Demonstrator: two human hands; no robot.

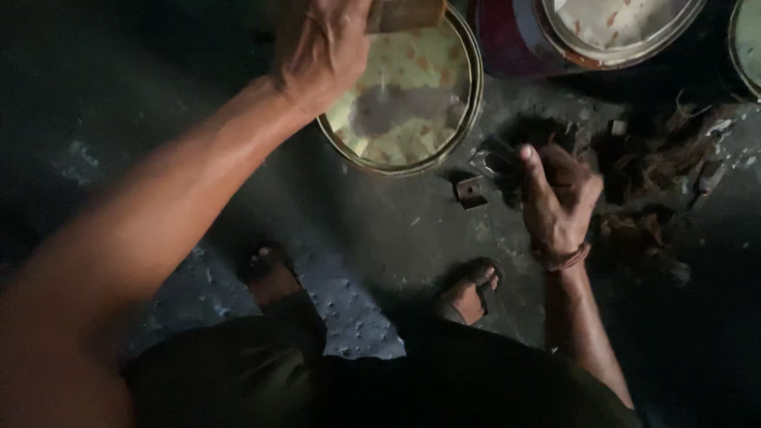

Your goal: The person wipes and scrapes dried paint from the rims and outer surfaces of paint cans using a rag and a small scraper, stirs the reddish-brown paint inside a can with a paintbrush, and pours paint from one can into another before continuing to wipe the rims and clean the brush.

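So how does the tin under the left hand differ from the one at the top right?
The near tin shows nearly its whole rim; the far tin is cut off by the frame. The left hand holds a block over the near tin; nothing hangs over the far tin. Both hold pale paint flecked with orange.

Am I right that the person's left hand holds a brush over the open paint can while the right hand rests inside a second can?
Not quite: in the head view the right hand is not in a can; it is down on the floor among dark debris. The left hand does hold the brush over the open paint can.
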